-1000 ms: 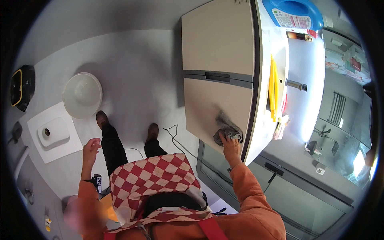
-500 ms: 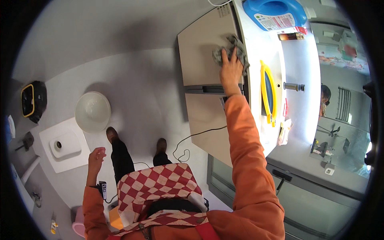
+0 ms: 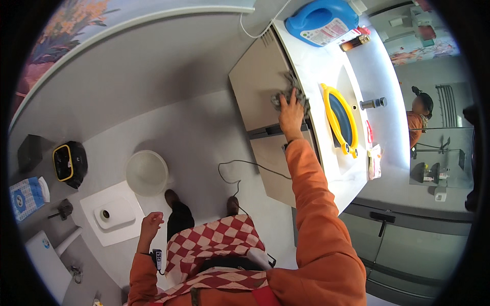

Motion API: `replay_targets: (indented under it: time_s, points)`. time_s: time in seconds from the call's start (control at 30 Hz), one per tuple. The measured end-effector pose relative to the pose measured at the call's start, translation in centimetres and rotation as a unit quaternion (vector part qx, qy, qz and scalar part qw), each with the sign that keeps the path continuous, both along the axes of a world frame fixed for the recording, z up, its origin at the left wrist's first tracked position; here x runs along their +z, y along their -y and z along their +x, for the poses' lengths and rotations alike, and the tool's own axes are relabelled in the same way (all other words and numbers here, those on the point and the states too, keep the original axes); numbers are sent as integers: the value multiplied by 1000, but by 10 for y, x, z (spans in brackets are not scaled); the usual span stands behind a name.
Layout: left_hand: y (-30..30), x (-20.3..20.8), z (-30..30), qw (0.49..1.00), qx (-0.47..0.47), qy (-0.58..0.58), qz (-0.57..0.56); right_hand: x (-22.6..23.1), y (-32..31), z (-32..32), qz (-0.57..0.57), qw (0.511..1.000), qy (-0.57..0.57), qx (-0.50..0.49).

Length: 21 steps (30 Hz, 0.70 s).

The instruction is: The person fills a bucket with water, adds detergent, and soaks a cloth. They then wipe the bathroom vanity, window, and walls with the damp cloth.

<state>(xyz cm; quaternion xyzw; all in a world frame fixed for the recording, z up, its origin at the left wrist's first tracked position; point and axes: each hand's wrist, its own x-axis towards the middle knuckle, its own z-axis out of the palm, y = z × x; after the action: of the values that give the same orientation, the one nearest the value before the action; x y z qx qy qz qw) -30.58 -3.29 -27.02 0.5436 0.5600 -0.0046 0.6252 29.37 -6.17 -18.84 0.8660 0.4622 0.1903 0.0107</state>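
Observation:
My right hand [image 3: 292, 116] presses a crumpled grey cloth [image 3: 305, 103] against the beige front of the vanity cabinet [image 3: 260, 76]. Its fingers are spread over the cloth, near the countertop edge and just above the dark groove between two door panels. Lower left, my left hand [image 3: 151, 225] hangs beside my leg with its fingers curled in; nothing shows in it. A small device with buttons [image 3: 157, 259] is at that wrist.
On the white counter [image 3: 334, 176] are a yellow-rimmed folding basin [image 3: 340, 120], a blue detergent jug [image 3: 321, 23] and a faucet [image 3: 373, 104]. A pale bucket [image 3: 147, 173], squat toilet [image 3: 115, 214] and black bin [image 3: 70, 164] stand left. A thin cable [image 3: 255, 161] runs past the cabinet.
My view has shifted and tilted, bringing a colourful wall picture in at the upper left. My right hand and the cloth have slid slightly along the cabinet front toward the groove.

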Motion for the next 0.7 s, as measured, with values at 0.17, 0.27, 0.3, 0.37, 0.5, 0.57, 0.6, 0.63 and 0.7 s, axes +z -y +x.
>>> replay_targets:
  time_s: [0.17, 0.27, 0.3, 0.37, 0.5, 0.57, 0.6, 0.63, 0.7]
  points:
    - [12, 35, -44, 996, 49, -18, 68, 7, 45, -23, 40, 999, -16, -20]
    - [13, 56, -71, 988, 106, -45, 104, 2, 48, -25, 45, 997, -22, -56]
    - [17, 59, -76, 986, 117, -41, 115, 2, 49, -24, 67, 997, -9, -33]
    - [21, 69, -79, 980, 146, -58, 122, 4, 45, -20, 70, 997, -7, -13]
    - [49, 81, -60, 982, 153, -30, 110, 19, 13, -1, 81, 996, -21, 22]
    - [69, 89, -41, 983, 157, -28, 94, 26, -18, 12, 103, 994, -34, 34]
    - [77, 99, -32, 981, 170, -22, 86, 30, -35, 18, 111, 992, -55, 36]
    - [83, 110, -24, 980, 184, -21, 73, 32, -55, 20, 114, 990, -80, 38]
    - [75, 130, -7, 981, 185, -52, 40, 21, -88, 27, 74, 993, -78, 40]
